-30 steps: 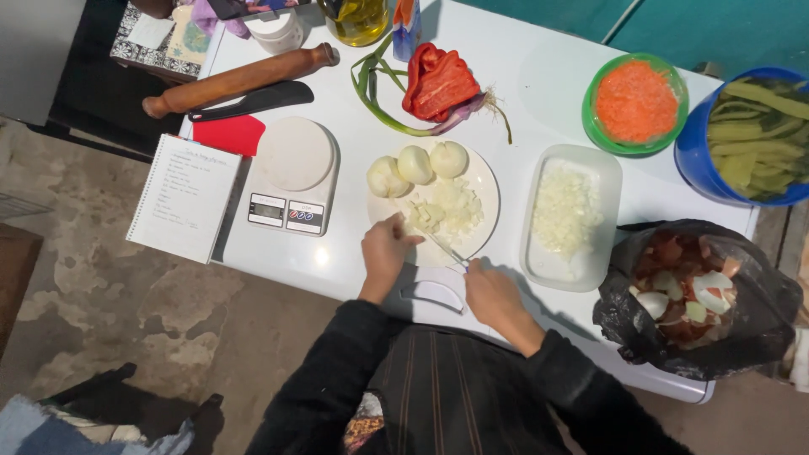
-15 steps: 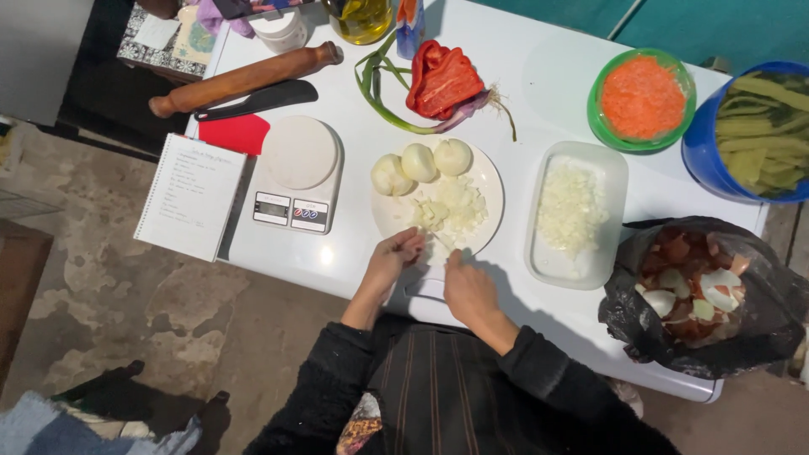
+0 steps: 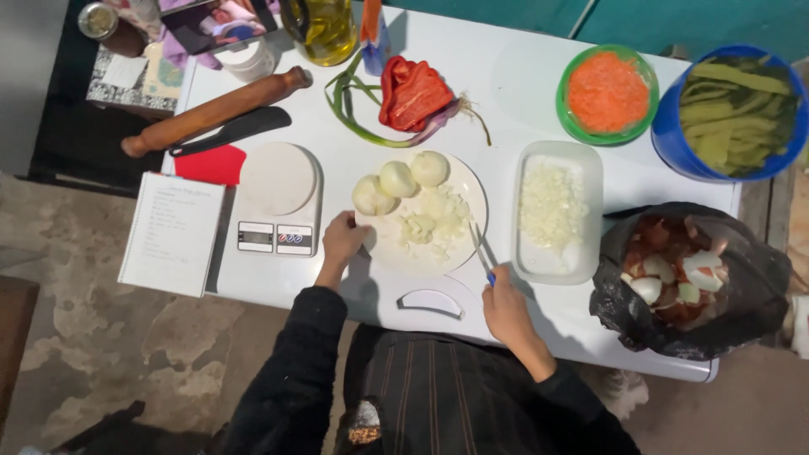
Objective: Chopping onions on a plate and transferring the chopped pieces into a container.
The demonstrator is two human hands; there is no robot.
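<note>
A white plate point(image 3: 468, 190) near the table's front edge carries three peeled onions point(image 3: 399, 179) and a pile of chopped onion point(image 3: 434, 221). My left hand point(image 3: 343, 238) grips the plate's left rim. My right hand point(image 3: 506, 305) is to the lower right of the plate and holds a knife point(image 3: 480, 248) whose blade points up along the plate's right edge. Both sleeves are dark.
A white tub of diced onion point(image 3: 552, 206) stands right of the plate, a black bag of peelings point(image 3: 687, 278) beyond it. A kitchen scale point(image 3: 278, 202), notebook point(image 3: 173, 232), rolling pin point(image 3: 215, 109), red pepper point(image 3: 413, 93), green bowl of grated carrot point(image 3: 607, 93) and blue bucket point(image 3: 729, 114) surround them.
Both hands came off the chopped onion and moved apart: the left one went to the plate's left rim, the right one pulled back right with the knife.
</note>
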